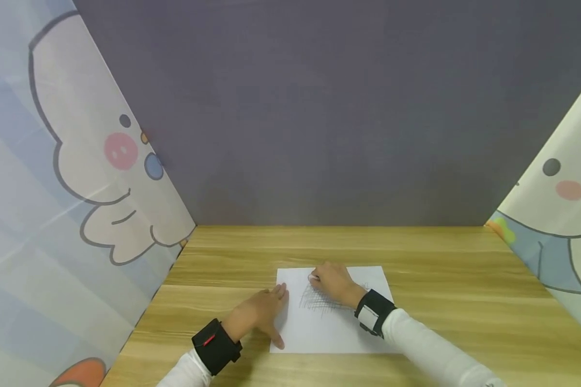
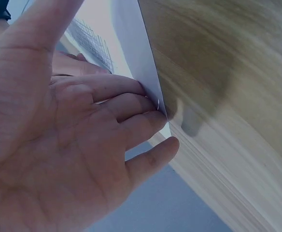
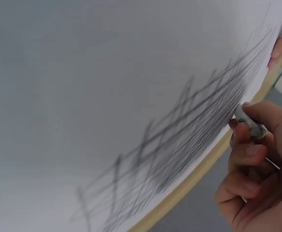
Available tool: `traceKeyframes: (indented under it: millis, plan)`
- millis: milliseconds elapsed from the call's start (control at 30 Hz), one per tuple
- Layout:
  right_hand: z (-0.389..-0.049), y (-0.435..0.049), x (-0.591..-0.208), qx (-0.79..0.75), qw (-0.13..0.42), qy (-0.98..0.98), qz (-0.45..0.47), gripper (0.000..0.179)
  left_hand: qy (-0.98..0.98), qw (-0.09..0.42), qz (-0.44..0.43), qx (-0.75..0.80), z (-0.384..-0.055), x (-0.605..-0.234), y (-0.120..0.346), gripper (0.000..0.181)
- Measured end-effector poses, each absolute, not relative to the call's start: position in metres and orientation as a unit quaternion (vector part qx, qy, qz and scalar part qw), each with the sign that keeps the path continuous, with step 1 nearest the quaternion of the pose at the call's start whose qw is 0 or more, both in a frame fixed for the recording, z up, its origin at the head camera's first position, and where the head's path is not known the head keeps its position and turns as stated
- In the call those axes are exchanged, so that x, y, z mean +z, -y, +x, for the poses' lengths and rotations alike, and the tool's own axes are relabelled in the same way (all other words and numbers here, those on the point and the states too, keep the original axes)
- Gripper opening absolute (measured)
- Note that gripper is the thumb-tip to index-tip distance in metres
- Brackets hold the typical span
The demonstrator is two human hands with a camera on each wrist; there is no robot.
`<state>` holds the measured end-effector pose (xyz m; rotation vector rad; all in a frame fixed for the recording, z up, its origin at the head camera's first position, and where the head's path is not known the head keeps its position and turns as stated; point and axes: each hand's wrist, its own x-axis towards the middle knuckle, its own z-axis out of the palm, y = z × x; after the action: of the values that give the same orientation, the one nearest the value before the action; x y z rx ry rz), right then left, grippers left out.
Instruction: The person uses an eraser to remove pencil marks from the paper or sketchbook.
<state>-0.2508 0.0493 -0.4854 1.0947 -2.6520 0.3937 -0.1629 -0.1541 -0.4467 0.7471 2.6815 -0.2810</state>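
A flat dark-grey backdrop [image 1: 339, 107] rises behind the workspace, flanked by pale blue-and-white cartoon-printed cloths — one on the left [image 1: 19, 215], one on the right [image 1: 547, 258]. Between them stretches a wood-grain table [image 1: 222, 258], and on its nearer part lies a sheet of white paper [image 1: 319, 336]. Two white-sleeved arms reach in, each with a black wristband: left [image 1: 216, 346], right [image 1: 375, 313].

The left hand [image 1: 261, 312] rests along the paper's left edge, its thumb spread apart from the fingers and nothing held. The right hand [image 1: 336, 282] is over the upper middle of the sheet, beside a patch of dark crosshatched lines [image 3: 179, 130]. Its thumb and fingertips are clamped on a small greyish-white piece [image 3: 246, 118] — held at the edge of the hatching, mostly covered by the hand in the head view.
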Motion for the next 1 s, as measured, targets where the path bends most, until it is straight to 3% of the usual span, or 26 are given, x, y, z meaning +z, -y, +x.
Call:
traceKeyframes:
  millis: [167, 400, 633, 867, 1000]
  plan:
    - [-0.2514, -0.0471, -0.4829, 0.099, 0.142, 0.909, 0.379, 0.035, -0.945, 0.173, 0.259, -0.095, -0.1652, -0.4448, 0.1554, 0.119]
    - [-0.2495, -0.0479, -0.4869, 0.104, 0.139, 0.905, 0.388, 0.02, -0.945, 0.178, 0.261, -0.088, -0.1643, -0.4443, 0.1532, 0.118]
    - [-0.2499, -0.0503, -0.4842, 0.05, 0.184, 0.894, 0.406, 0.014, -0.945, 0.172, 0.264, -0.092, -0.1652, -0.4406, 0.1514, 0.117]
    - [-0.2532, -0.0541, -0.4799, 0.121, 0.136, 0.903, 0.389, 0.041, -0.948, 0.173, 0.261, -0.062, -0.1678, -0.4419, 0.1558, 0.117]
    - [-0.2501, -0.054, -0.4815, 0.132, 0.137, 0.901, 0.391, 0.049, -0.947, 0.165, 0.266, -0.067, -0.1625, -0.4412, 0.1561, 0.112]
